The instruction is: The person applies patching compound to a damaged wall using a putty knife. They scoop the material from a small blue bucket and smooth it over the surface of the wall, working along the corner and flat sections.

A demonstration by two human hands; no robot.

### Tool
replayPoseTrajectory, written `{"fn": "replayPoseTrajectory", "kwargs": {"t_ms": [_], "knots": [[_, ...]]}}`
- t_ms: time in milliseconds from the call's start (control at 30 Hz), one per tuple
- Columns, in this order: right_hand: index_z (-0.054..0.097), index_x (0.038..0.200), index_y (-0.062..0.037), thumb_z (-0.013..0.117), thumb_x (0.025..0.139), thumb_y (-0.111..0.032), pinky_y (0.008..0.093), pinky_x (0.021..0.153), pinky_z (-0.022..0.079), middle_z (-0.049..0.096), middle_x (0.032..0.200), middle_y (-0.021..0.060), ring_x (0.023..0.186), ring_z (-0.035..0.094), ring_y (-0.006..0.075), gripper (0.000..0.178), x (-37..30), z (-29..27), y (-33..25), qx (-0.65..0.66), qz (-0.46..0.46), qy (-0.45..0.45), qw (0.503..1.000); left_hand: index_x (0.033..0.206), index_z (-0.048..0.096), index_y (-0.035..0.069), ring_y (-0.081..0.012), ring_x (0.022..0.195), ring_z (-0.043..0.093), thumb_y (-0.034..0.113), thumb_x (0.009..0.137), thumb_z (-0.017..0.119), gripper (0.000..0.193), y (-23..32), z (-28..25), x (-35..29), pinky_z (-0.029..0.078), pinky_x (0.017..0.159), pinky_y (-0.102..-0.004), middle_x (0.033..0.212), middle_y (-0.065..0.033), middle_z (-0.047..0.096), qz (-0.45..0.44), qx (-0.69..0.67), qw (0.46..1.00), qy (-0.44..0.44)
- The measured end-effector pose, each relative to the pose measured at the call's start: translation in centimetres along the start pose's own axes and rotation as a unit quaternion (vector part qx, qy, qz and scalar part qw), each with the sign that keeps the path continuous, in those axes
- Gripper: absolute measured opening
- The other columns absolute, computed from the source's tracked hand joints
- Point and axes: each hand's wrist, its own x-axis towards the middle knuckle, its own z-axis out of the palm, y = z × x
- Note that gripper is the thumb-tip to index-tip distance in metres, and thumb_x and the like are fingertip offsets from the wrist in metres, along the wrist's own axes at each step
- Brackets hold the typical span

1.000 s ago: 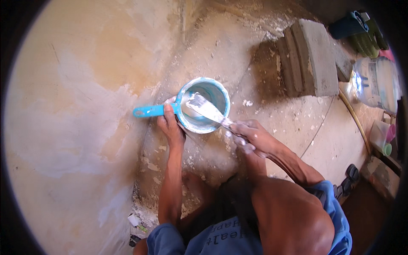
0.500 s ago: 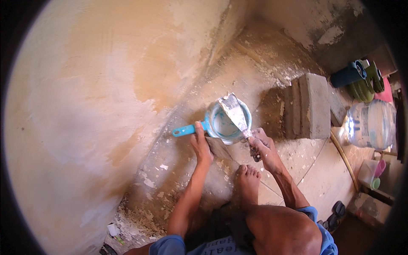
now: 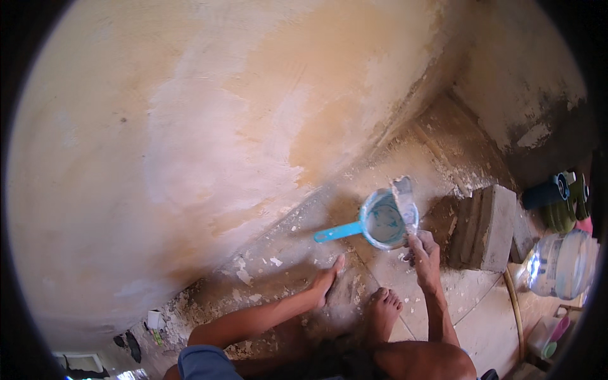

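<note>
A blue long-handled dipper (image 3: 337,232), its bowl smeared with whitish paste, appears to rest on the floor close to the wall. My right hand (image 3: 425,253) grips a paste-coated putty knife (image 3: 404,201), whose blade lies across the right side of the dipper's bowl. Below the dipper's handle and apart from it is my left hand (image 3: 326,284), thumb pointing up. A thin, flat grey-brown piece (image 3: 344,289) shows faintly beside its palm and seems held in it; the curled fingers are mostly hidden.
A patchy plastered wall (image 3: 209,139) fills the left and top. Paint flakes litter the tiled floor (image 3: 465,285). To the right stand grey concrete blocks (image 3: 487,228), a large clear water bottle (image 3: 560,265), a dark blue container (image 3: 544,195) and a hose (image 3: 514,310). My bare foot (image 3: 384,313) is below the dipper.
My left hand has come off the dipper's handle and moved down toward me. The putty knife has turned more upright over the bowl's right side. The view has swung toward the wall.
</note>
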Motion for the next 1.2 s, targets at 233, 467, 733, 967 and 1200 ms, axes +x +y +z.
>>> {"fn": "replayPoseTrajectory", "kwargs": {"t_ms": [233,467,733,967,1200], "knots": [[0.063,0.100,0.0004,0.055,0.098,-0.031,0.0235,0.059,0.034,0.050,0.080,-0.0024,0.070,0.042,0.0049,0.032,1.1,-4.4,0.2,-0.078,-0.045,0.074,0.993,0.110,0.062,0.003,-0.0176,0.078,0.067,0.063,0.086,0.060,0.064,-0.7,-1.6,-2.0,0.057,0.070,-0.0363,0.098,-0.0086,0.068,-0.026,-0.073,0.983,-0.167],[0.058,0.112,0.0033,0.051,0.100,-0.022,0.0279,0.069,0.045,0.059,0.088,0.0068,0.073,0.053,0.0148,0.029,0.6,-4.4,1.0,-0.143,-0.136,0.093,0.976,0.126,0.055,0.005,-0.0125,0.083,0.067,0.041,0.088,0.069,0.054,1.7,-2.8,-3.5,0.057,0.067,-0.0297,0.100,-0.0054,0.068,0.114,0.075,0.937,-0.322],[0.050,0.136,-0.0008,0.052,0.098,-0.013,0.0325,0.100,0.038,0.057,0.127,0.0106,0.114,0.052,0.0190,0.039,-1.4,-4.4,-5.4,-0.064,-0.125,0.016,0.990,0.124,0.055,0.003,-0.0184,0.097,0.067,0.010,0.087,0.068,0.039,7.7,-0.4,-7.0,0.058,0.080,-0.0364,0.110,-0.0102,0.067,0.236,-0.069,0.927,-0.284],[0.062,0.125,-0.0030,0.063,0.090,-0.006,0.0325,0.087,0.041,0.060,0.099,0.0050,0.090,0.054,0.0192,0.035,1.1,-4.0,-7.9,-0.108,-0.296,-0.173,0.933,0.119,0.058,0.002,-0.0177,0.098,0.067,0.005,0.086,0.068,0.035,10.2,2.3,-10.6,0.056,0.084,-0.0338,0.108,-0.0100,0.068,0.281,-0.133,0.891,-0.330],[0.066,0.121,-0.0106,0.067,0.079,0.003,0.0347,0.083,0.042,0.059,0.088,0.0050,0.082,0.054,0.0226,0.044,2.3,-4.0,-8.0,-0.298,-0.402,-0.147,0.853,0.121,0.057,0.002,-0.0148,0.092,0.066,0.001,0.083,0.069,0.040,10.4,0.8,-11.2,0.055,0.084,-0.0315,0.104,-0.0077,0.067,0.373,-0.146,0.861,-0.314]]}}
